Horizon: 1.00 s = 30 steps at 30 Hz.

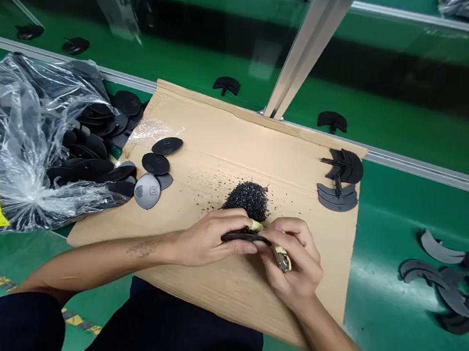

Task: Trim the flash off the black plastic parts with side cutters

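Observation:
My left hand (211, 237) is closed on a flat black plastic disc (241, 237), held edge-on over the brown cardboard sheet (238, 142). My right hand (295, 260) is closed round a small tool (281, 255) with a tape-wrapped handle, its tip against the disc's edge. Just beyond both hands lies a heap of black shavings (247, 199) on the cardboard.
A clear plastic bag (16, 136) full of black discs lies at the left, with loose discs (156, 163) and one grey-faced piece (147, 191) beside it. Trimmed black runners (340, 181) lie at the cardboard's right corner, more scrap (450, 276) on the green surface. A metal post (306, 49) rises behind.

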### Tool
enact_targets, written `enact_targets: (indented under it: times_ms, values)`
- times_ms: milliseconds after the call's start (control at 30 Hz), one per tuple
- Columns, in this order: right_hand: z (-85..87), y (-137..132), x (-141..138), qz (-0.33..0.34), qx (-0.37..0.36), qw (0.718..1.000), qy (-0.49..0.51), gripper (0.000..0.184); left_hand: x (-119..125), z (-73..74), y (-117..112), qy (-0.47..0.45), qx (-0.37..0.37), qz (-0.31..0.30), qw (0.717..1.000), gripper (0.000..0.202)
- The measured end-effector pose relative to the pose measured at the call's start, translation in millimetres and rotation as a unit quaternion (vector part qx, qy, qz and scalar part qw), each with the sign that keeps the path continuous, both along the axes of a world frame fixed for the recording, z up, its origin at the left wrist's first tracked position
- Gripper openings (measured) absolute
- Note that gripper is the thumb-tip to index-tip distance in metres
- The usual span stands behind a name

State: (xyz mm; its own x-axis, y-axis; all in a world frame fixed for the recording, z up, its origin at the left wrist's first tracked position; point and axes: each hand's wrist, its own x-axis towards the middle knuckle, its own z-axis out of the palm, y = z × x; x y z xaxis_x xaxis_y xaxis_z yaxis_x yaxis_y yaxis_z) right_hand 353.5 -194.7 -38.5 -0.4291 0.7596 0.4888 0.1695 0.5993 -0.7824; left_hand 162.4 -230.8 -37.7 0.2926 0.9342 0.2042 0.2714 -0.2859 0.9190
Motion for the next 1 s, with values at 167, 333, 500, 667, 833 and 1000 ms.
enact_targets:
  times_ms: [167, 333, 500, 667, 833, 1000]
  values:
    - [2.2, 2.6, 2.4, 0.054, 0.043, 0.998, -0.004, 0.021, -2.3, 0.6, 1.0, 0.02, 0.012, -0.014, 1.0, 0.039]
    - [3.6, 3.7, 4.8, 0.075, 0.024, 0.996, -0.037, 0.02, -3.7, -0.8, 1.2, 0.039, 0.072, -0.014, 0.997, 0.029]
    - [6.9, 6.4, 5.1, 0.065, -0.003, 0.997, -0.035, 0.019, -4.9, 1.5, 0.7, 0.016, 0.034, -0.013, 0.999, 0.027]
    - [9.4, 8.0, 0.4, 0.032, -0.128, 0.99, -0.042, 0.017, -5.5, 5.4, 1.4, -0.069, -0.145, 0.05, 0.986, 0.04]
    - [9.4, 5.6, -3.3, 0.029, -0.239, 0.97, -0.039, 0.02, -5.8, 4.0, 3.8, -0.072, -0.172, 0.056, 0.981, 0.048]
    - [9.0, 8.1, -3.1, 0.014, -0.287, 0.957, -0.024, 0.03, -10.7, 5.8, 7.1, -0.056, -0.171, 0.026, 0.983, 0.049]
